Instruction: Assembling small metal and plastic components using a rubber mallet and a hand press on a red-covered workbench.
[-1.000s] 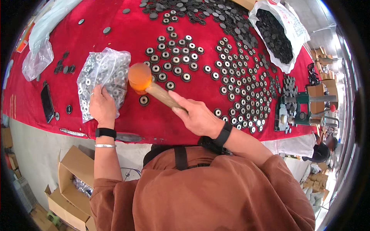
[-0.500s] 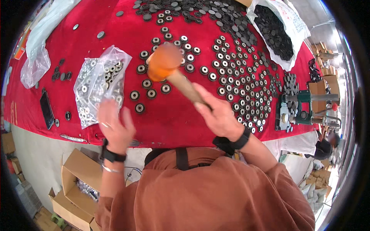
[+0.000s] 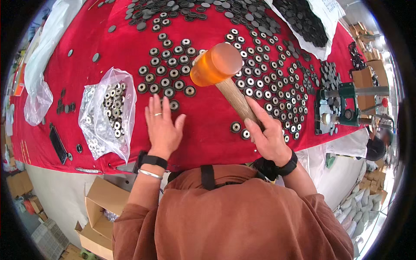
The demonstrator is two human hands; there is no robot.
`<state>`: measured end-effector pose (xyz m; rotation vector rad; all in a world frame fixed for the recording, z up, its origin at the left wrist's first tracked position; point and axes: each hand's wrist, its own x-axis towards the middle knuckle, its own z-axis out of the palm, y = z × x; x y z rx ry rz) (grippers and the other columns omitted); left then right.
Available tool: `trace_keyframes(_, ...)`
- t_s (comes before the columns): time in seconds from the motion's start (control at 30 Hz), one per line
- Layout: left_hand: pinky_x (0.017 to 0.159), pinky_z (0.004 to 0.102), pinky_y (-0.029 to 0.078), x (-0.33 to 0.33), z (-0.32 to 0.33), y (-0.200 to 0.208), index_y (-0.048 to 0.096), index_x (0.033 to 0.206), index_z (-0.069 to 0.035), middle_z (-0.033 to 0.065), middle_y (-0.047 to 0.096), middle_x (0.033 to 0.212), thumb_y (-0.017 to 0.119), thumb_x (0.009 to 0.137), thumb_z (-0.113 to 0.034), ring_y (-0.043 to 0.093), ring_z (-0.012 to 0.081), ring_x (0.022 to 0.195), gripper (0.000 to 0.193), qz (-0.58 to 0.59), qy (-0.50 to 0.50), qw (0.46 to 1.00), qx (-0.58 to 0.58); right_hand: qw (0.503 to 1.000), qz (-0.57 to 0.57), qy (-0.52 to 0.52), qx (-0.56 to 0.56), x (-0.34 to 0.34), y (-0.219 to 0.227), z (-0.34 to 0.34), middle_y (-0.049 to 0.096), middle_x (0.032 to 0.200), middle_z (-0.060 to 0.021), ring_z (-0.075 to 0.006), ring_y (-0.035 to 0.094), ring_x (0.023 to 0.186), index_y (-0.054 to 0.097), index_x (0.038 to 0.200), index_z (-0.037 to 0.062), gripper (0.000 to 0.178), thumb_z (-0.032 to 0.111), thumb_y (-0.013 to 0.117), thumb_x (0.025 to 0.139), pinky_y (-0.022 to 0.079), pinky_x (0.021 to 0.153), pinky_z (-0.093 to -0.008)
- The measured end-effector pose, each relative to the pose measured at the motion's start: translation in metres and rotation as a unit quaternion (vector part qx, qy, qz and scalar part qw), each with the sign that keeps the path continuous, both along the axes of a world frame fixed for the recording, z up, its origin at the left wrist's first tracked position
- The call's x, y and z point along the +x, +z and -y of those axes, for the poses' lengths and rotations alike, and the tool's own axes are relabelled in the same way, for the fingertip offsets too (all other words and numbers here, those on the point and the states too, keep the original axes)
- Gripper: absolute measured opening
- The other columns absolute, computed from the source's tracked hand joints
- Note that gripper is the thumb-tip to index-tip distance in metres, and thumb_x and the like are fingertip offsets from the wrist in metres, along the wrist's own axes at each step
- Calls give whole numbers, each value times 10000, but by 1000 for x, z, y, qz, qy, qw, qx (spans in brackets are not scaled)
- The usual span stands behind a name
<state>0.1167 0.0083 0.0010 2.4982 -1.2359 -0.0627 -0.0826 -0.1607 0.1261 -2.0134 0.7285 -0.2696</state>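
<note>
R hand (image 3: 272,138) grips a mallet (image 3: 216,65), fingers wrapped round its wooden handle, orange head held above the red tabletop (image 3: 208,143). L hand (image 3: 164,132), holding nothing w/ fingers slightly spread, is at the nr edge of a cluster of black-rimmed discs (image 3: 168,92), just R of a clear bag (image 3: 93,130) of metal rings (image 3: 115,106). A green press (image 3: 346,104) sits far R.

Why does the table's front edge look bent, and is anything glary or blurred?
Head view: the fisheye lens bows the edge of the red-covered table and leaves dark corners; head view: the clear plastic bag shows pale, glossy highlights; head view: bright light washes out parts of the far right; head view: the orange mallet head looks fairly sharp.
</note>
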Motion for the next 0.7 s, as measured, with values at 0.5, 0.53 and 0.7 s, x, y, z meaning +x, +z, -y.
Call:
trace_keyframes(0.5, 1127, 473, 278, -3, 43, 3, 452, 1315, 76, 265, 434, 1395, 619, 887, -237, 354, 393, 1350, 557, -40, -13, 996, -79, 998, -18, -44, 39, -27, -7, 23, 677, 934, -171, -179, 653, 759, 442, 1412, 60, 505, 120, 592, 933, 511, 723, -297)
trace_keyframes(0.53, 1129, 470, 277, -2, 45, 1, 450, 1320, 70, 259, 431, 1400, 619, 887, -235, 355, 391, 1350, 556, -37, -24, 995, -84, 999, -18, -37, 35, -25, -8, 23, 676, 926, -173, -182, 652, 751, 441, 1412, 61, 506, 123, 593, 933, 510, 718, -298)
trace_keyframes(0.7, 1152, 463, 248, -5, 51, -5, 426, 1366, 39, 218, 379, 1466, 574, 915, -278, 341, 343, 1379, 571, -21, -83, 996, 7, 995, -75, -26, 68, -18, -9, 25, 676, 989, -221, -223, 689, 839, 446, 1402, 51, 503, 148, 599, 933, 517, 768, -311)
